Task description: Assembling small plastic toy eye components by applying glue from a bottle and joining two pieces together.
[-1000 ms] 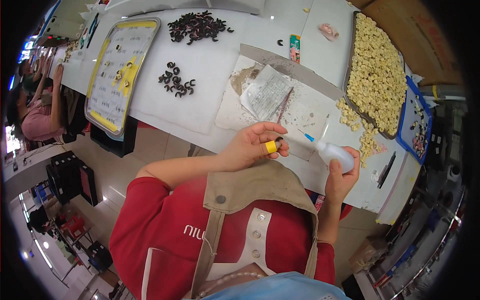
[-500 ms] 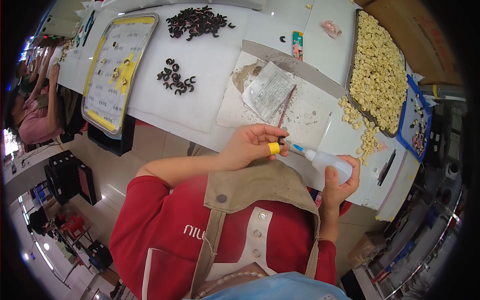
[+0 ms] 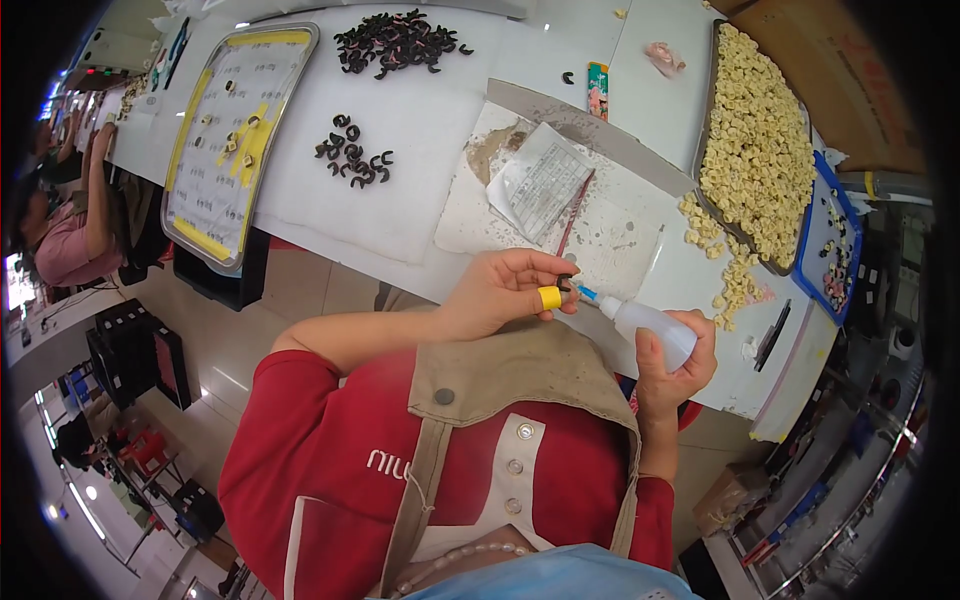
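Observation:
My left hand (image 3: 515, 283) is closed in a pinch on a small black curved piece (image 3: 565, 283), with yellow tape wrapped round one finger. In my right hand (image 3: 680, 360) is a translucent squeeze bottle (image 3: 650, 330), tilted so that its blue nozzle (image 3: 588, 293) points at the black piece. The tip is close to the piece; whether they touch I cannot tell. Beyond my hands lies a shallow cardboard tray (image 3: 640, 235) with stains, holding a printed paper slip (image 3: 540, 180) and a thin dark red stick (image 3: 575, 215).
A large heap of black curved pieces (image 3: 390, 45) and a smaller group (image 3: 352, 155) lie at the back left. Left of them is a metal-rimmed tray (image 3: 215, 130). At right stand a tray heaped with cream-coloured pieces (image 3: 755, 140) and a blue tray (image 3: 835, 240). A co-worker (image 3: 75, 220) sits far left.
My right hand has moved slightly left with the squeeze bottle, bringing the blue nozzle nearer the black piece. My left hand keeps almost the same place and hold.

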{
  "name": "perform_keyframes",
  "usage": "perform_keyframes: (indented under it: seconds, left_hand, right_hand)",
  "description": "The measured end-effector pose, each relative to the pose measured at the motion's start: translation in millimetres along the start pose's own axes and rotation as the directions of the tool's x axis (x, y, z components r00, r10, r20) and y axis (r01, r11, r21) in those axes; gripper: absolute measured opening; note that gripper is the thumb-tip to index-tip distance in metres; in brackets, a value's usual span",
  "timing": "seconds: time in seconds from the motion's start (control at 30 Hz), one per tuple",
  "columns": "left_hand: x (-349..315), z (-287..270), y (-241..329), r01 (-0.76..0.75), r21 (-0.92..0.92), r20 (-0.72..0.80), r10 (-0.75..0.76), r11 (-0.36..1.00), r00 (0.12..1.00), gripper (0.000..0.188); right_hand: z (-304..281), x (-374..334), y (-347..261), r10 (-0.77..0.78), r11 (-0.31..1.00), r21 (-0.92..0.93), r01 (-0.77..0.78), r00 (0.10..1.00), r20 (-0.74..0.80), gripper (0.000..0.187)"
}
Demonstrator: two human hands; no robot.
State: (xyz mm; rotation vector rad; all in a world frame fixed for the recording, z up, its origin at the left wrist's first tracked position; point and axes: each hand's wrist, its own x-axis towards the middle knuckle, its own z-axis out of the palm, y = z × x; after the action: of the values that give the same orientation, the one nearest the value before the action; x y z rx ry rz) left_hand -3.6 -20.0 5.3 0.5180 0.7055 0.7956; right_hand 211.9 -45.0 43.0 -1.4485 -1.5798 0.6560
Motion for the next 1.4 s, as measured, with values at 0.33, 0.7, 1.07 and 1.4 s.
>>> perform_keyframes:
  seconds: [0.33,0.7,1.07,1.4]
  left_hand:
    - [-0.3,4.9,0.0,0.012,0.021,-0.015,-0.011,1.0,1.0,0.031]
    - [0.3,9.7,0.0,0.027,0.054,-0.022,-0.026,0.998,0.999,0.031]
    - [-1.8,7.6,0.7,0.015,0.036,-0.007,-0.015,0.999,1.0,0.031]
    - [-2.9,8.0,-1.1,-0.013,0.062,-0.022,0.014,0.998,1.0,0.03]
  right_hand:
    - [-3.9,0.2,0.9,-0.016,1.0,0.009,0.017,1.0,-0.015,0.026]
    - [-8.5,-1.1,3.0,-0.005,0.999,0.05,0.006,1.0,-0.021,0.025]
    - [-8.9,-1.9,2.9,0.008,0.997,0.073,-0.003,0.998,-0.057,0.027]
    - [-9.3,-4.0,3.8,-0.076,0.996,0.045,0.078,0.996,-0.041,0.03]
